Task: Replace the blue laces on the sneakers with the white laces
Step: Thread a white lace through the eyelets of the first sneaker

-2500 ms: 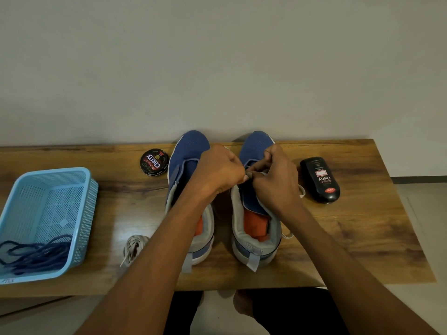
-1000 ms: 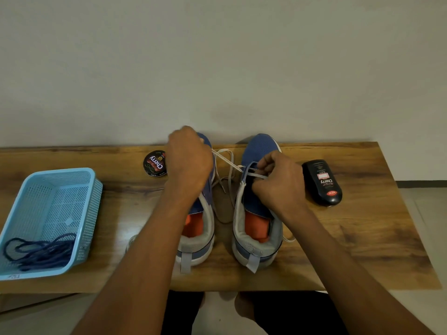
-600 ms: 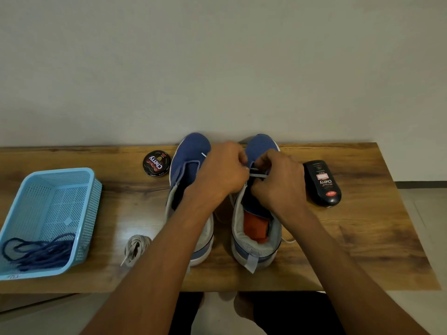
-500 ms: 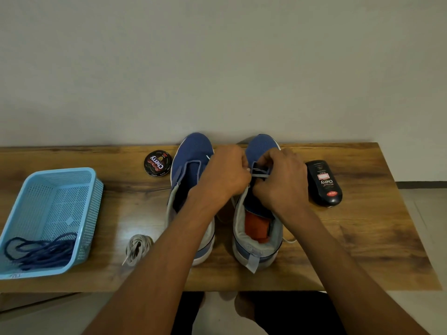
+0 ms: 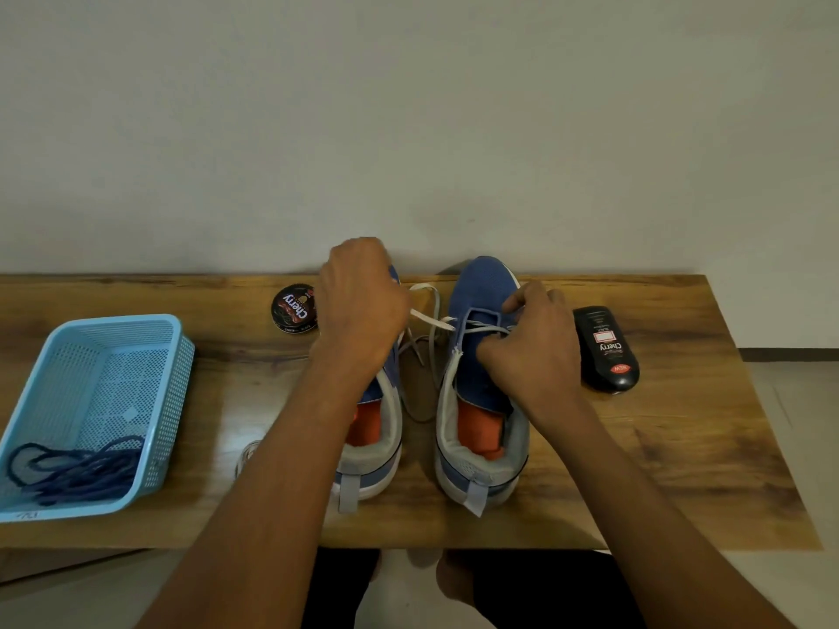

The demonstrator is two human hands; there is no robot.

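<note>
Two blue sneakers stand side by side on the wooden table [image 5: 681, 447], heels toward me. A white lace [image 5: 431, 320] runs through the front eyelets of the right sneaker [image 5: 481, 383]. My left hand [image 5: 363, 306] grips one end of this lace, pulled left over the left sneaker [image 5: 377, 429]. My right hand [image 5: 531, 351] pinches the lace at the right sneaker's eyelets. A second coiled white lace [image 5: 247, 456] lies mostly hidden behind my left forearm. The blue laces [image 5: 72, 469] lie in the light blue basket [image 5: 91, 401].
A round black polish tin [image 5: 294, 308] sits behind the left sneaker. A black polish bottle [image 5: 606, 349] lies right of the right sneaker. The basket stands at the table's left end. A wall runs along the table's far edge.
My left hand has drawn the white lace out leftward from the right sneaker, away from my right hand. My right hand stays at the eyelets.
</note>
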